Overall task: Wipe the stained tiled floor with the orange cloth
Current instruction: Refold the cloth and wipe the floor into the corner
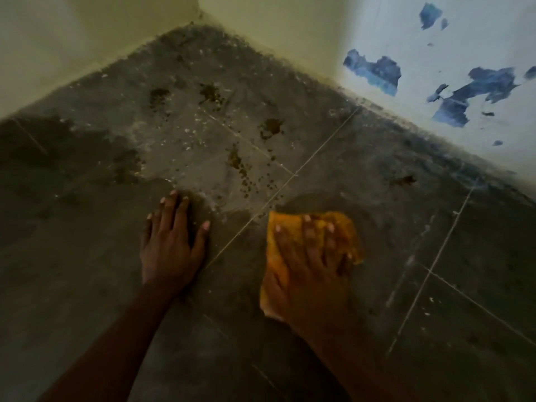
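Note:
The orange cloth (349, 239) lies flat on the grey tiled floor (377, 175), just right of a grout line. My right hand (307, 265) presses down on it with fingers spread, covering most of it. My left hand (171, 242) rests flat on the floor to the left, fingers apart, holding nothing. Brown stains (271, 126) dot the tiles farther ahead, with a trail of small specks (246, 184) running towards the cloth. A darker wet patch (316, 201) curves just beyond the cloth.
Two walls meet in a corner (200, 18) ahead. The left wall (72, 47) is cream. The right wall (464, 39) is white with peeling patches of blue (374, 72). Dark grime lines the floor edge (406, 123) along the walls.

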The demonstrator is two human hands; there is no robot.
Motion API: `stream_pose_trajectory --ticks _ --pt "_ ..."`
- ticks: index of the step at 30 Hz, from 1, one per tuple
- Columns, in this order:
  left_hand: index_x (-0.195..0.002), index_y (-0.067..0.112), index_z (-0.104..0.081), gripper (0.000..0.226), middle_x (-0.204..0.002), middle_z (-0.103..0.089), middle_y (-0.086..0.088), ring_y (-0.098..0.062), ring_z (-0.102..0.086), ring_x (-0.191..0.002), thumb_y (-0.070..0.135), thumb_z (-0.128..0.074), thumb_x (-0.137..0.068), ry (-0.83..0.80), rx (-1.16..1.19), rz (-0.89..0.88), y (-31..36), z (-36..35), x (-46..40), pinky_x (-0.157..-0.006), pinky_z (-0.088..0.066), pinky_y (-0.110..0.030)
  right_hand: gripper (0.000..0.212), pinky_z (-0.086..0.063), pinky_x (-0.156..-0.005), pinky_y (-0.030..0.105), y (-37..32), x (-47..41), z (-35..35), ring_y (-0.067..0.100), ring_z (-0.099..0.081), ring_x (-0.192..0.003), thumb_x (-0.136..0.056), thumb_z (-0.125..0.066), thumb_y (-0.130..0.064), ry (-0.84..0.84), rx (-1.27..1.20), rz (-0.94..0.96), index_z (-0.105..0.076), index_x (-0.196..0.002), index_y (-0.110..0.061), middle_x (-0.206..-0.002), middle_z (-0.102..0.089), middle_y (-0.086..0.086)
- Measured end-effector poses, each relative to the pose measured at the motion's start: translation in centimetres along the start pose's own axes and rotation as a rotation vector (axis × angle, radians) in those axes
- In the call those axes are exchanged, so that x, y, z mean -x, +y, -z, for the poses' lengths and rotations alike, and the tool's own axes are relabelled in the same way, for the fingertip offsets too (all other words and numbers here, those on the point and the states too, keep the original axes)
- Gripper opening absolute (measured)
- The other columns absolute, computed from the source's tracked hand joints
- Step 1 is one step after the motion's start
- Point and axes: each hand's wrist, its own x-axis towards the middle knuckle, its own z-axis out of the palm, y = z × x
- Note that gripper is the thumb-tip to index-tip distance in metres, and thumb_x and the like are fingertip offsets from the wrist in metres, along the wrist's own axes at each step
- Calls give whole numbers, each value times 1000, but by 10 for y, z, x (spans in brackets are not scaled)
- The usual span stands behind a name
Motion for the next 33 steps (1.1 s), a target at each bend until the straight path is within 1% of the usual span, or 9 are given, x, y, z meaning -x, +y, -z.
stream_pose_trajectory --ticks 3,7,11,15,18,21,25,28,33 --pt "-161 21 -35 75 -174 -22 -2 -25 -21 -160 66 -29 -101 -1 24 21 4 2 2 -129 -18 -50 82 -22 -116 73 50 14 3 55 -22 -152 -92 -34 -75 -76 62 -47 -19 -164 -39 -173 -14 14" --pt "-159 22 -38 64 -173 -24 -4 -26 -25 -158 58 -36 -106 33 35 61 -3 -8 -3 -128 -19 -48 91 -1 -117 79 41 -95 -19 58 7 -154 -86 -6 -84 -104 -59 -379 3 -164 -40 -174 11 12" --pt "-159 24 -42 57 -174 -21 -2 -29 -21 -160 45 -49 -106 23 168 99 -1 1 -1 -124 -31 -56 86 -8 -123 70 -50 -88 -3 54 6 -155 -93 -34 -76 -107 -129 -59 3 -163 -44 -175 6 11" --pt "-153 18 -51 52 -170 -32 -4 -27 -29 -157 34 -57 -105 13 268 65 -1 12 0 -120 -40 -55 83 -27 -117 70 6 -16 11 52 -22 -153 -90 -51 -70 -50 -85 123 -25 -162 -40 -171 -21 14" --pt "-152 16 -53 50 -166 -40 -3 -25 -38 -153 28 -60 -103 5 281 21 -16 14 -8 -119 -41 -48 92 -11 -116 80 49 -91 3 55 4 -155 -84 -30 -89 -188 -166 -252 9 -160 -53 -174 12 6" --pt "-151 19 -54 50 -159 -50 -5 -27 -50 -144 28 -61 -103 69 234 14 -22 11 -14 -110 -47 -46 98 0 -119 76 -2 -174 -5 56 15 -153 -76 -14 -92 -125 -234 -515 5 -161 -49 -174 12 4" --pt "-145 18 -62 44 -156 -55 -4 -26 -55 -141 33 -56 -104 121 189 -28 -26 8 -16 -106 -53 -46 85 3 -122 70 -63 -104 -4 54 5 -155 -91 -27 -81 -119 -142 61 -1 -164 -45 -175 4 9" --pt "-141 12 -65 44 -154 -56 -7 -29 -55 -140 32 -54 -103 165 217 -37 -21 11 -10 -105 -52 -47 79 -14 -123 70 3 -7 0 46 -12 -158 -95 -40 -71 -63 -48 205 -20 -164 -39 -174 -15 8" --pt "-137 5 -66 42 -150 -59 -15 -35 -57 -137 28 -54 -104 241 132 -70 -18 -7 -9 -106 -52 -50 85 10 -121 72 63 -74 7 52 8 -156 -93 -19 -79 -117 -122 -599 1 -165 -38 -175 5 10"
